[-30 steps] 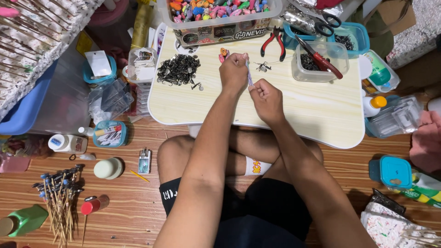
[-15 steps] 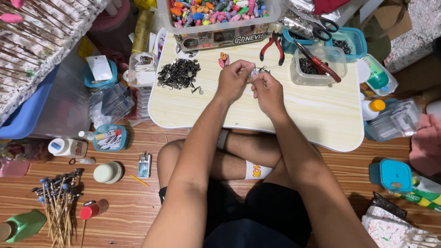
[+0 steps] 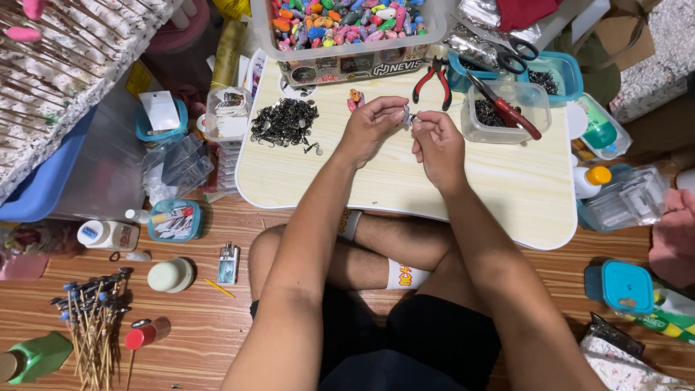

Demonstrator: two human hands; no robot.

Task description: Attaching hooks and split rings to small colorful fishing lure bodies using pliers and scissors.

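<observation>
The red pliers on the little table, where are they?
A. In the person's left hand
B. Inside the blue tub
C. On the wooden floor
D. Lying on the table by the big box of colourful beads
D. The red pliers lie on the table just below the box of colourful beads, beyond both hands, which touch only a tiny metal piece.

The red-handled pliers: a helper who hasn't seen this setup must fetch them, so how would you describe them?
On the pale wooden lap table, look along the far edge, just in front of the clear bin of colourful beads. The red-handled pliers lie flat on the tabletop there; the red-handled cutters to the right rest across a clear tub.
</observation>
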